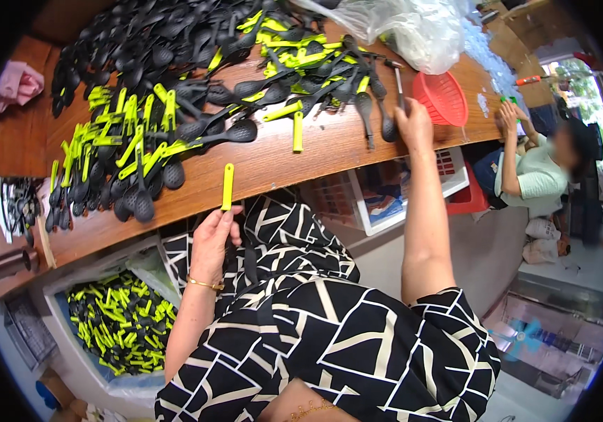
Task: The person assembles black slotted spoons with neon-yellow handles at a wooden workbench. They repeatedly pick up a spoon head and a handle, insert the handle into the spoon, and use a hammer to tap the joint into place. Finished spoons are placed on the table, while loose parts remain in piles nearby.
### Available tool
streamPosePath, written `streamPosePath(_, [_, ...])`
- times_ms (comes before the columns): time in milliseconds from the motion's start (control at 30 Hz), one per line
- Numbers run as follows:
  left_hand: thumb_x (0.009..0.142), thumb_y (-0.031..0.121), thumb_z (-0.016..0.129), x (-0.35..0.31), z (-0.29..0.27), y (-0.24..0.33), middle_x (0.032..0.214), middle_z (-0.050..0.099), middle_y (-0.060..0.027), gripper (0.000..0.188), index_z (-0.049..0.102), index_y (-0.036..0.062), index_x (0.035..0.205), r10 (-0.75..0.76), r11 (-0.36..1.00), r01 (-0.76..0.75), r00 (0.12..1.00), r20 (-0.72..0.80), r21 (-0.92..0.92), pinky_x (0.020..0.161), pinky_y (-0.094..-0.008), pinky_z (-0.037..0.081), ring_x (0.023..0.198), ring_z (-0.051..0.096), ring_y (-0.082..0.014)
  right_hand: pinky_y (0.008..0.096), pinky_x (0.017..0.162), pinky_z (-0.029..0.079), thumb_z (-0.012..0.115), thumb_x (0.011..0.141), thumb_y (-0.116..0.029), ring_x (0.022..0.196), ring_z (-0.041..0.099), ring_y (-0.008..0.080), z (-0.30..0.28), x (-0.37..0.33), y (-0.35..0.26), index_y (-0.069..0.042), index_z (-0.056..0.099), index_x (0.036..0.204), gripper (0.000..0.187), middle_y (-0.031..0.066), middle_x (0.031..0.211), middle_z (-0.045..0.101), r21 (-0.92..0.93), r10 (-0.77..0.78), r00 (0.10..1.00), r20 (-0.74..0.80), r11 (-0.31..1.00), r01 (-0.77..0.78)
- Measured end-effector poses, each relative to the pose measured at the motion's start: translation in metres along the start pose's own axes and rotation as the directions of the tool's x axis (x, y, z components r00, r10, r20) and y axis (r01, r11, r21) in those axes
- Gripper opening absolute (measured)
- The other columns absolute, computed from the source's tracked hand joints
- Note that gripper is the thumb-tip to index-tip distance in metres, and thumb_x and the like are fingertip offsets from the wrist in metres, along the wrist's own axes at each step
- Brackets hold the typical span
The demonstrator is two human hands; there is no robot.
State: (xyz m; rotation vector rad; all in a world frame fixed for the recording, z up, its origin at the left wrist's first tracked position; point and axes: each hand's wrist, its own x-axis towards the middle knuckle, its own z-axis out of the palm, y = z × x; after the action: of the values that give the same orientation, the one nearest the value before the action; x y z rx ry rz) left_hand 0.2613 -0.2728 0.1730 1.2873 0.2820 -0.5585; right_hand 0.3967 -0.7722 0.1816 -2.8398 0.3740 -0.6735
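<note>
Near the table's front edge, my left hand (211,238) is closed on the lower end of a lime-green plastic utensil handle (228,184), which points away from me with its holed tip up. My right hand (415,125) reaches across the table and is closed around the end of a small hammer (398,83), its head lying farther away. Beside that hand are black utensil heads, among them a spoon (388,129), and a red plastic basket (441,98). Another lime-green handle (298,133) lies alone on the wooden table (273,160), between my hands.
Black slotted spoons (143,42) are heaped at the back left, with green-handled ones (129,133) piled in front. Below left stands a lined bin (115,330) of green and black pieces. A clear plastic bag (421,32) lies far right. Another person (537,165) works at the right.
</note>
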Motion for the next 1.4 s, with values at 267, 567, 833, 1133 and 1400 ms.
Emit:
streamPosePath(267, [0.106, 0.019, 0.056, -0.003, -0.008, 0.004, 0.081, 0.063, -0.0032, 0.034, 0.058, -0.0034, 0.132, -0.001, 0.988, 0.012, 0.997, 0.072, -0.154, 0.078, -0.0274, 0.056, 0.075, 0.067, -0.0144, 0.0195, 0.057, 0.043, 0.061, 0.100, -0.011, 0.072, 0.060, 0.0066, -0.047, -0.024, -0.050, -0.003, 0.057, 0.132, 0.033, 0.0023, 0.102, 0.069, 0.783, 0.142, 0.895, 0.422, 0.442, -0.439])
streamPosePath(567, [0.103, 0.019, 0.061, 0.001, -0.007, 0.002, 0.079, 0.070, -0.0068, 0.027, 0.067, -0.0003, 0.121, -0.031, 0.992, 0.027, 0.999, -0.027, -0.124, 0.054, -0.0220, 0.053, 0.056, 0.067, -0.0142, 0.0312, 0.069, 0.053, 0.074, 0.086, -0.001, 0.074, 0.066, 0.0207, -0.077, -0.130, -0.184, -0.005, 0.069, 0.128, 0.043, 0.0131, 0.097, 0.073, 0.703, -0.608, 0.763, 0.219, 0.640, 0.308])
streamPosePath(833, [0.102, 0.018, 0.063, 0.004, -0.009, 0.003, 0.078, 0.070, -0.0079, 0.023, 0.069, -0.0007, 0.113, -0.033, 0.995, 0.027, 0.998, -0.056, -0.100, 0.052, -0.0223, 0.053, 0.055, 0.066, -0.0139, 0.0331, 0.064, 0.053, 0.077, 0.082, -0.004, 0.069, 0.065, 0.0236, -0.074, -0.130, -0.197, -0.014, 0.071, 0.127, 0.046, 0.0094, 0.086, 0.070, 0.711, -0.642, 0.701, 0.311, 0.647, 0.277])
streamPosePath(1133, [0.103, 0.019, 0.060, 0.003, -0.010, 0.007, 0.082, 0.071, -0.0079, 0.025, 0.067, -0.0019, 0.116, -0.007, 1.000, 0.006, 0.999, -0.037, -0.009, 0.057, -0.0225, 0.053, 0.059, 0.067, -0.0130, 0.0361, 0.070, 0.055, 0.074, 0.087, -0.010, 0.077, 0.070, 0.0279, -0.066, -0.126, -0.198, -0.016, 0.071, 0.127, 0.041, 0.0115, 0.094, 0.073, 0.670, -0.640, 0.664, 0.387, 0.690, 0.274])
streamPosePath(1400, [0.105, 0.006, 0.052, -0.082, -0.104, -0.052, 0.094, 0.070, -0.0113, 0.020, 0.057, -0.0044, 0.121, 0.504, 0.863, -0.428, 0.690, -0.519, 0.268, 0.081, -0.0307, 0.057, 0.084, 0.068, -0.0156, 0.0160, 0.049, 0.028, 0.055, 0.105, -0.015, 0.062, 0.041, 0.0002, -0.046, -0.124, -0.131, -0.008, 0.052, 0.144, 0.040, -0.0031, 0.089, 0.058, 0.850, 0.146, 0.888, 0.436, 0.255, -0.460])
